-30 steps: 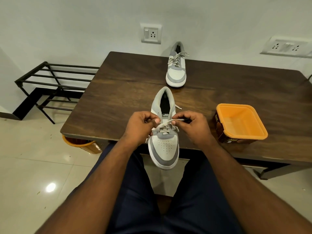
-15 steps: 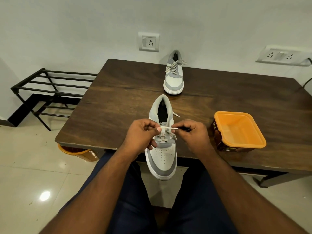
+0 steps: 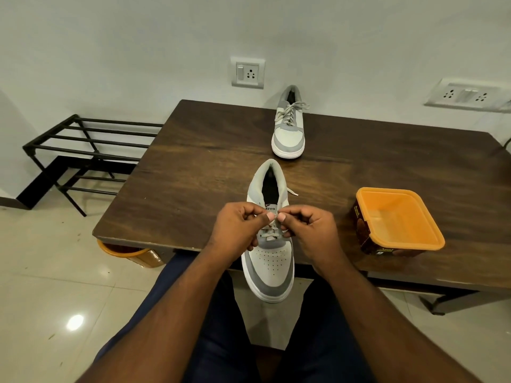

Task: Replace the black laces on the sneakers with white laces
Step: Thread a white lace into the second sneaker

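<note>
- The dark wooden counter [image 3: 193, 172] stood against the wall and carried everything you worked on.
- The black metal rack [image 3: 83, 150] sat on the floor to the left of the counter.
- The orange tub [image 3: 398, 219] rested on the counter, right of the near sneaker and apart from it.
- The near sneaker [image 3: 269, 261] lay at the counter's front edge, its toe hanging over toward you and its heel pointing at the wall.
- The far sneaker [image 3: 289, 128] stood at the back of the counter, beyond the near sneaker, already laced in white.
- Your left hand [image 3: 237, 230] and right hand [image 3: 309, 230] met over the near sneaker's tongue; each grip was clamped by thumb and fingertip on the white lace [image 3: 272, 226].
- A loose lace end [image 3: 292, 192] lay on the counter just right of the near sneaker's collar.
</note>
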Demonstrator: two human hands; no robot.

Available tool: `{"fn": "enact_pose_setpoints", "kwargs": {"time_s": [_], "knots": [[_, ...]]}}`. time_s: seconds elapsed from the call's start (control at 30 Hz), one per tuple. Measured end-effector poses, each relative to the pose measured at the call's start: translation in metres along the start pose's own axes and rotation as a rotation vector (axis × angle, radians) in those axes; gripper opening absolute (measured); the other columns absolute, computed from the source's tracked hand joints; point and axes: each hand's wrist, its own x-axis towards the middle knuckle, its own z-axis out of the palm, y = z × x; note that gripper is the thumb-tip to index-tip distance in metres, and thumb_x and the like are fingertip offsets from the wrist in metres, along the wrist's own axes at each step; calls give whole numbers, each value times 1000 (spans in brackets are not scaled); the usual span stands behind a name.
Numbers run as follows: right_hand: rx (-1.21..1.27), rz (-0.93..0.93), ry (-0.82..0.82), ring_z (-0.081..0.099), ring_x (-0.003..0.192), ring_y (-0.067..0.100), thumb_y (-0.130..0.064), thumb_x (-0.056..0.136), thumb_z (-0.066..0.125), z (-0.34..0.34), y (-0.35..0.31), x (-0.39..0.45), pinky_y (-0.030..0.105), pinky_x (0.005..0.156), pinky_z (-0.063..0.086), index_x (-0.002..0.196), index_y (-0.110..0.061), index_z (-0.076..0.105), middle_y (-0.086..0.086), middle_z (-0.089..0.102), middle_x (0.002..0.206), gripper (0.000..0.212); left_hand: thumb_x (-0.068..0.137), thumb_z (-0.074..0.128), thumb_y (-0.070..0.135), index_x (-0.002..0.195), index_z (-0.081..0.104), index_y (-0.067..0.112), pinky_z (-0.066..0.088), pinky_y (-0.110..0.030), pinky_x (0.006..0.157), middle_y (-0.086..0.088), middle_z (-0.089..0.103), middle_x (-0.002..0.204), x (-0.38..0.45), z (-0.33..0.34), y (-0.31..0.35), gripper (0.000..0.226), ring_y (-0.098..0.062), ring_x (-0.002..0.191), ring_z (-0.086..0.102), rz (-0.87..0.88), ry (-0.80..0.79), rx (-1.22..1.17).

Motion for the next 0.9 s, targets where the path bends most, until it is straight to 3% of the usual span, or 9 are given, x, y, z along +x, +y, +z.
{"fn": "enact_pose_setpoints", "kwargs": {"time_s": [0.1,0.23,0.37,0.5,0.6,0.7,0.8,0.9], "knots": [[11,20,83,64,60,10,-2,86,68,0,1,4,22,59,55,89,-12,73,5,73,73,12,84,74,12,82,75,8,38,-17,45,10,55,44,4,1,-2,5,1,36,45,0,20,70],[-80,55,157,60,57,11,-3,86,68,-3,5,10,30,60,56,84,-16,73,8,72,73,14,83,76,18,86,77,13,41,-8,52,4,71,74,10,0,-3,5,4,51,56,45,-1,373],[-215,75,147,64,64,8,-9,86,70,1,9,15,29,66,57,82,-20,72,1,72,74,12,82,77,25,104,74,17,52,-23,77,-1,71,99,20,-6,1,23,-14,85,67,-23,-84,608],[-313,89,137,66,73,6,-17,84,73,9,9,18,21,69,56,94,-16,71,-4,70,80,10,88,71,24,99,73,15,48,-28,74,-2,68,92,25,-18,12,15,-16,82,62,-55,-158,836],[-354,80,154,65,66,7,-22,80,78,14,8,19,23,64,57,84,-22,68,-4,68,72,11,90,68,19,86,70,19,52,-26,62,-1,69,82,24,-19,12,5,-15,65,66,5,-98,685],[-399,80,189,66,66,10,-21,80,78,15,10,22,28,66,59,83,-20,70,-4,68,70,9,95,59,10,81,66,15,41,-16,39,-3,64,73,22,-7,12,16,-7,40,56,27,2,406],[-390,107,217,68,67,10,-18,81,75,15,14,21,35,70,60,83,-19,74,-6,70,68,2,97,53,10,84,64,16,40,-14,44,0,62,75,25,7,9,18,-4,45,50,67,69,375],[-324,158,214,70,67,20,-16,82,70,15,17,20,46,67,60,67,-25,72,-1,71,65,18,98,49,17,91,62,17,49,-29,60,1,62,76,26,18,10,15,-12,62,57,153,116,438]]}}
